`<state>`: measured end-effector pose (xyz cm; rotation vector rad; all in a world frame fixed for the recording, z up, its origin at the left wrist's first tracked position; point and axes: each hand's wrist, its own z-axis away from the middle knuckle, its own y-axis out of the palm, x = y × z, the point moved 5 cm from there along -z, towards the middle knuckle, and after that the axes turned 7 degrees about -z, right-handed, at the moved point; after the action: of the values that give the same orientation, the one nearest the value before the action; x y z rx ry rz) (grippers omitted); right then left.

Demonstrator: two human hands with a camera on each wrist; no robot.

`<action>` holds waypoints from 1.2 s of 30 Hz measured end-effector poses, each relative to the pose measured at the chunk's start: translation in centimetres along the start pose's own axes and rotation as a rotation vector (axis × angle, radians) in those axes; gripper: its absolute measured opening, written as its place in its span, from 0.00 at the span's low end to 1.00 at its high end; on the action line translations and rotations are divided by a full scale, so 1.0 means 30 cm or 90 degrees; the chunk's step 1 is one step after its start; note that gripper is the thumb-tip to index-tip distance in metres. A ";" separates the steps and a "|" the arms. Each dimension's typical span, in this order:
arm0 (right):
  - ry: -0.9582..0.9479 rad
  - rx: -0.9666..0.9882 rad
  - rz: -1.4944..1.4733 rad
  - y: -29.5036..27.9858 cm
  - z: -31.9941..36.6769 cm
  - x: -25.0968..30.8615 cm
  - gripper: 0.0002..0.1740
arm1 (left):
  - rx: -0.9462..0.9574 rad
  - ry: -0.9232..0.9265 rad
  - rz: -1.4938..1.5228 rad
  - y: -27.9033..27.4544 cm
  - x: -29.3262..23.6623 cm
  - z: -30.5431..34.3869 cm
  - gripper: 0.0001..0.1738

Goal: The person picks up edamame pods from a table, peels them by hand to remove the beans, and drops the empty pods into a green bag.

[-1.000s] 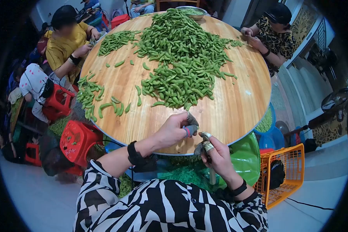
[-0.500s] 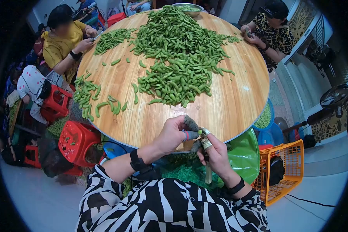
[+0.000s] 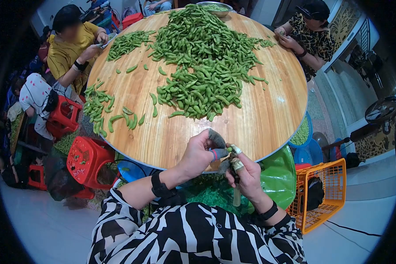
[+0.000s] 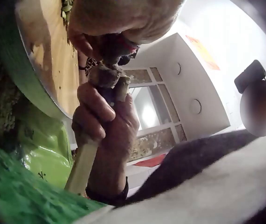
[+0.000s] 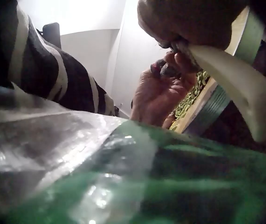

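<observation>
In the head view my left hand (image 3: 197,154), its thumb and finger wrapped in dark cloth, pinches a small green soybean pod (image 3: 229,149) over the near table edge. Most of the pod is hidden by the fingers. My right hand (image 3: 247,174), with pale and dark finger wraps, meets the left at the fingertips. It grips a tool whose pale handle (image 5: 240,86) sticks out below the palm; the tool's working end is hidden in the fingers. The same handle (image 4: 82,168) shows in the left wrist view. A big heap of soybean pods (image 3: 202,57) lies beyond both hands.
The round wooden table (image 3: 268,119) also bears loose pods (image 3: 132,121) at left and a metal bowl (image 3: 215,9) at the far side. Beside me are a red stool (image 3: 84,160), a green bag (image 3: 279,178) and an orange crate (image 3: 323,193). Two people sit across.
The hands have come together at the fingertips, and a bit of green now shows between them. My right hand keeps its hold on the pale-handled tool. The view has shifted slightly.
</observation>
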<state>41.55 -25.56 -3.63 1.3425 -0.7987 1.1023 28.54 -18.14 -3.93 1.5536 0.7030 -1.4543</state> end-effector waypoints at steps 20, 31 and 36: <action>-0.195 -0.044 0.397 -0.039 0.037 0.050 0.16 | 0.137 -0.101 0.027 0.065 0.032 0.040 0.12; -0.033 0.167 0.479 0.001 0.042 0.022 0.12 | -0.123 0.317 -0.992 -0.488 -0.251 -0.036 0.15; -0.113 0.154 0.430 0.028 0.024 0.059 0.16 | -0.077 0.346 -1.071 -0.662 -0.223 -0.192 0.17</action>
<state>41.45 -26.09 -1.62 1.4196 -1.3422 1.6589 13.18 -2.91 -2.00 1.0868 2.7670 -1.8855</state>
